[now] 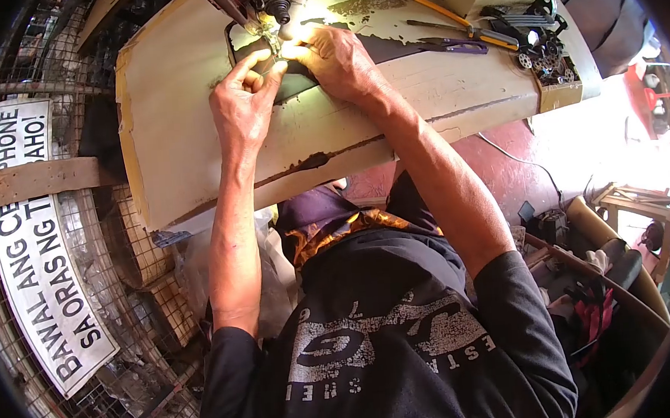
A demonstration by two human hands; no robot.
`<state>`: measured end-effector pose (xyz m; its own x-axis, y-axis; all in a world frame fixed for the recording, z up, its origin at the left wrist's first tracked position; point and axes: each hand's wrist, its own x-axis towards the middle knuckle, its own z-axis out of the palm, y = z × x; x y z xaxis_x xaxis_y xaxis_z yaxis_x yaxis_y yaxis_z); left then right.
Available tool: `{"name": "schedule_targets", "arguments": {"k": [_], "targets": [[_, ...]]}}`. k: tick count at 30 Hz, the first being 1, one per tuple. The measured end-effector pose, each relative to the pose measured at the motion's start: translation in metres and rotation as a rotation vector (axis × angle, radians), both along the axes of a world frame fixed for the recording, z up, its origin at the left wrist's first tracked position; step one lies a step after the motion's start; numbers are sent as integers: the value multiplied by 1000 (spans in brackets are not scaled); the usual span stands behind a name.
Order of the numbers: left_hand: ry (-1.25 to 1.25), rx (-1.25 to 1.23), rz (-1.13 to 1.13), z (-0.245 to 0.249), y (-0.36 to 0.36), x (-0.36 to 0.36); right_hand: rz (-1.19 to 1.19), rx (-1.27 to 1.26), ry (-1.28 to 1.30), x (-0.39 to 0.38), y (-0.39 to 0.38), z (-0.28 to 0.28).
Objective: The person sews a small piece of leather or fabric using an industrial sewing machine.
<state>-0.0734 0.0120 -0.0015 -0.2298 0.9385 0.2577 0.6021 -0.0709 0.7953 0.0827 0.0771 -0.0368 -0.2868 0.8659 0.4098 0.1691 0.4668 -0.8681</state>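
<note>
Under the lit needle area of a sewing machine [278, 9], both hands work close together. The thumb and fingertips of my left hand [243, 99] are pinched just left of the presser foot. What they hold, if anything, is too small to make out. My right hand [344, 62] is also closed, its fingertips at the needle area from the right. Glare hides what is between them. Beneath the hands a dark flat piece [295, 86], perhaps fabric or the machine's plate, lies on the worn cream tabletop [190, 134].
Right of the hands lie a yellow-and-black tool [437, 9], purple-handled scissors [459, 46] and a holder of bobbins and small metal parts [546, 62]. A wire-mesh wall with a lettered sign [42, 245] stands left. A box of odds and ends [590, 300] sits lower right.
</note>
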Motion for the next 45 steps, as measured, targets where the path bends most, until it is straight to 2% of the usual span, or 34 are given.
{"name": "schedule_targets", "arguments": {"k": [7,10,13,16,26,45], "targets": [[-110,44,-10,-2,4,2,-6,20,-48,0,-1,2],[11,203,56,-9,7,2,-39,38,13,-2,2,0],[283,493,86,-9,13,1,-160,-114,46,1,0,8],[491,613,109,-7,17,5,-149,-190,44,5,-4,18],[673,667,148,-11,28,5,-154,-146,66,3,-3,16],[688,688,169,-15,31,5,-161,-128,47,1,-1,10]]}}
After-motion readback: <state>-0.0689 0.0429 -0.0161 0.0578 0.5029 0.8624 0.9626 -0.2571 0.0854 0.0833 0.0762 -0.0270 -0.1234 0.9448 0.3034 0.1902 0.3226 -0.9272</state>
